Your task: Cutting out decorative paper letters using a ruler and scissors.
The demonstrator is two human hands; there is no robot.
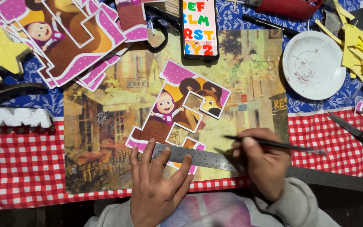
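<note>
Work surface: one checked cloth [22,168] bearing one printed street-scene board [101,126], which serves as the cutting base. On the board, at its centre, lies one printed cutout [177,109], a letter shape with a pink border and a cartoon girl and bear. It looks thin, light and fairly stiff, likely card; it would probably slide unless pinned flat, and its narrow arms look easy to bend, so it is best held by pressing down near the cut line. One steel ruler [206,159] crosses its lower edge. The left hand [158,189] lies spread, fingers pressing the ruler onto the cutout. The right hand [261,168] is closed around one thin dark knife [274,144], tip at the ruler's edge. Periphery: one stack of similar cutouts [64,42], number uncertain; one white plate [314,65]; one phone [199,27]; one pair of scissors [358,134]; one yellow star [5,50].
</note>
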